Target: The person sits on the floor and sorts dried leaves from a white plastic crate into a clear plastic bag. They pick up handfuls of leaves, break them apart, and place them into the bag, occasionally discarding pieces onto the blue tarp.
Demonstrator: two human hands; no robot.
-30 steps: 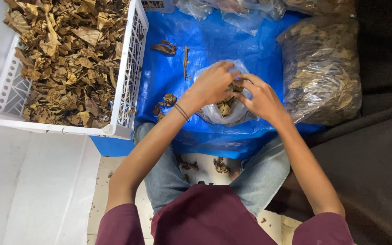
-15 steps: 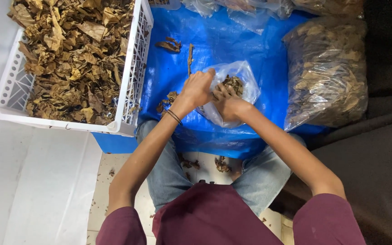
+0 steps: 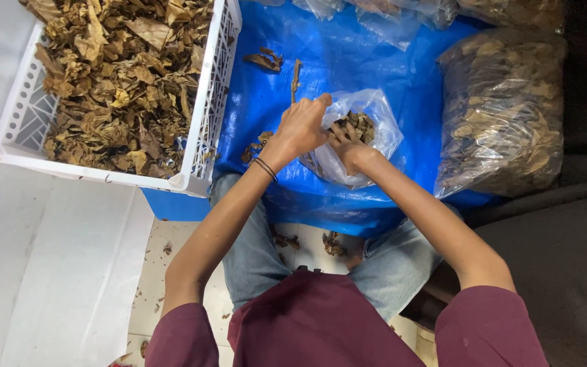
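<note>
Gripping the rim of the small clear bag (image 3: 354, 139), my left hand (image 3: 301, 129) was closed on the plastic at the bag's near-left edge, its thumb and forefinger pinching the mouth open while the wrist carried a thin dark band (image 3: 265, 168). My right hand (image 3: 346, 144) sat just beside it — pushed into the bag's mouth, fingers curled among the dried brown leaves (image 3: 360, 124) inside; whether those fingers were shut on a clump or only pressing it down, I could not tell, since the plastic and the left hand covered them.

The bag lay on the blue tarp (image 3: 348, 61) directly in front of me, its long axis running away and to the right, mouth toward my hands and belly toward the far side. So the leaves lay just beyond the right hand's fingertips, deeper in the bag, and the right hand was the nearer of the two to them.

To the left stood the white slatted crate (image 3: 206, 115), heaped with loose dried leaves — well apart from both hands. To the right lay a large filled clear sack (image 3: 504, 109), near the small bag but not touching it.
</note>
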